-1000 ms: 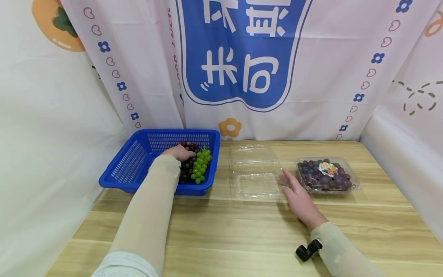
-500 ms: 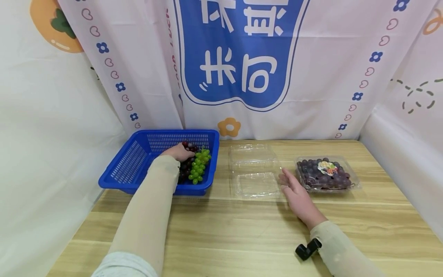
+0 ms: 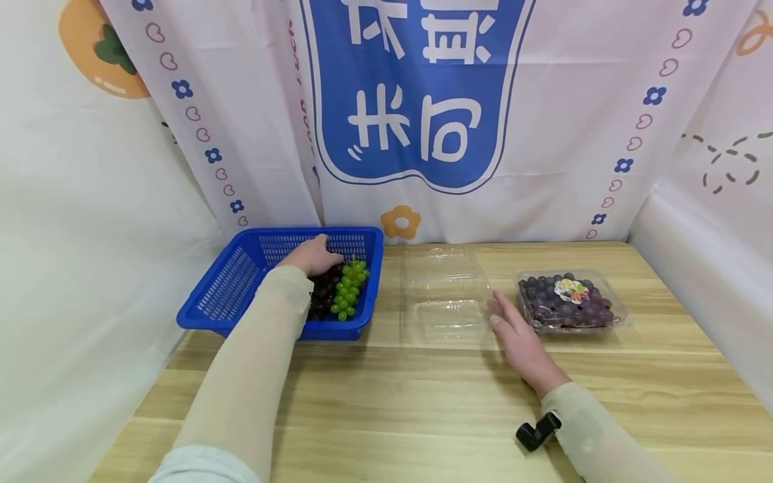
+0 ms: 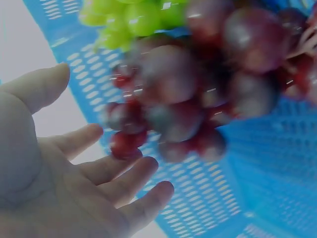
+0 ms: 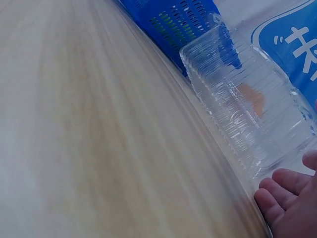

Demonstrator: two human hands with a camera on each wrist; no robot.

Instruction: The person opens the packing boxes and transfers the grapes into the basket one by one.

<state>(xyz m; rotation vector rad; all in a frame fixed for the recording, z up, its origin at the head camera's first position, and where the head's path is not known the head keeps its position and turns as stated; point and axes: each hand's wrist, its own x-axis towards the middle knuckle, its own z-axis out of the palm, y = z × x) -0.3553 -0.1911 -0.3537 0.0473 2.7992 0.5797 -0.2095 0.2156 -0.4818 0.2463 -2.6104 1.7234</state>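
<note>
Since half a second ago, the left hand [image 3: 313,256] has risen slightly and opened out, its fingers spread and pinching nothing. From my remote seat I read the worktop [image 3: 423,402] as a dial. At ten o'clock sits the blue basket [image 3: 225,288]; the left sleeve [image 3: 253,365] crosses its near rim, so a low sweep might drag it askew. At twelve lies the opened clear box [image 3: 449,315], which I judge light enough to slide at a nudge. At two is the packed grape box [image 3: 568,305], near enough to be bumped if the right arm swings wide. By the basket's three o'clock are the dark grapes [image 4: 171,74]; gripped by a few berries, they could tear loose and scatter. Fingers extended, the right hand [image 3: 524,345] waits at the clear box's four o'clock; contact I cannot tell. Green grapes [image 3: 348,288] beside the dark ones could snag and come along.
</note>
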